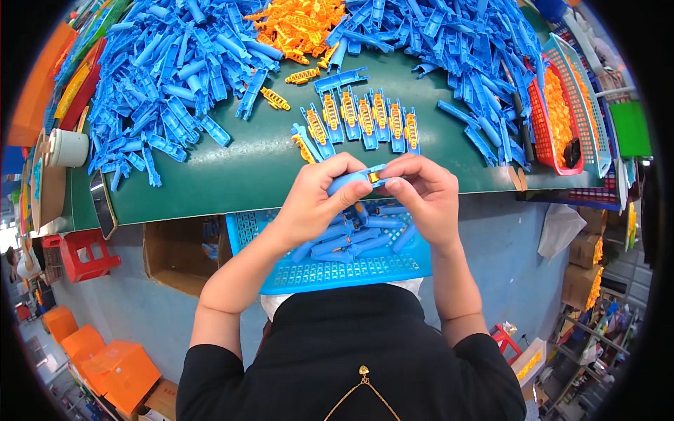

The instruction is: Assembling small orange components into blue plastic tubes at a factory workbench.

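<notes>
— Between the hands, what's that?
— A blue plastic piece with an orange bit showing. The left hand grips one end, the right hand pinches the other, above a blue basket of similar pieces.
— And beyond?
— A row of fitted pieces on the green worktop, just past the fingers.

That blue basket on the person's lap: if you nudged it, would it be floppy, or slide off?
The blue basket looks like stiff moulded plastic mesh, so probably rigid and light. It seems to rest on the lap unheld, both hands busy above it, so a push might slide or tip it.
</notes>
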{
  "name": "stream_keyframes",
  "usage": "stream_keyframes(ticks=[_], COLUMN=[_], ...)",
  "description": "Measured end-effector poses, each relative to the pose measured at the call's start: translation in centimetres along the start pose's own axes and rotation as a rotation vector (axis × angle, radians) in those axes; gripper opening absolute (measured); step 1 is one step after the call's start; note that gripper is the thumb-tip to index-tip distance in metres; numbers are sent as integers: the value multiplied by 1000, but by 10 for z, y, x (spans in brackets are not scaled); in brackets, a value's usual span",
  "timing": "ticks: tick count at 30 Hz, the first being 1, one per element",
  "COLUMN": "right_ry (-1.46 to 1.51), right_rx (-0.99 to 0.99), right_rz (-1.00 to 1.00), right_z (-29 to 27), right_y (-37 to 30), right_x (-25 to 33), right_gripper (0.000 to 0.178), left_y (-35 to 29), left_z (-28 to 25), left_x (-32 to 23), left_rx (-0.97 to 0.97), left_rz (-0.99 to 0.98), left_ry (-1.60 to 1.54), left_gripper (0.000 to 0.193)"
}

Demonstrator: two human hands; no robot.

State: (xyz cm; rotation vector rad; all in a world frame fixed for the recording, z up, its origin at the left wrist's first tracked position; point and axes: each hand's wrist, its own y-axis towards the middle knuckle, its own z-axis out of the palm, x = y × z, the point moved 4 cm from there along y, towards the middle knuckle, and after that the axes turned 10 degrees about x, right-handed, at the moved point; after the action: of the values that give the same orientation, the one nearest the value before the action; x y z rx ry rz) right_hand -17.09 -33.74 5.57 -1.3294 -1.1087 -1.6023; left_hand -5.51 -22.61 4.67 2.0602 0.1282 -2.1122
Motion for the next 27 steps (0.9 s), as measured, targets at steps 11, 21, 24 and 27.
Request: stream_keyframes(ticks=[11,21,24,27], right_ry=[-483,-299,-438,-503], right_rx=[-45,-64,-14,-31], right_rz=[-224,-54,-165,-189], right_z=[17,9,13,14], right_y=[12,15,15,8], right_x=[20,13,14,11], right_gripper=[29,33,22,10], left_y=[-4,-9,-11,-15], left_z=[6,-16,-14,-11], left_x=[14,-8,-6,-11], left_rx=[167,-104,-138,-122], left_rz=[-285,76,170,174], left_ry=[-631,-190,-4,262], left_gripper=[28,24,17,13])
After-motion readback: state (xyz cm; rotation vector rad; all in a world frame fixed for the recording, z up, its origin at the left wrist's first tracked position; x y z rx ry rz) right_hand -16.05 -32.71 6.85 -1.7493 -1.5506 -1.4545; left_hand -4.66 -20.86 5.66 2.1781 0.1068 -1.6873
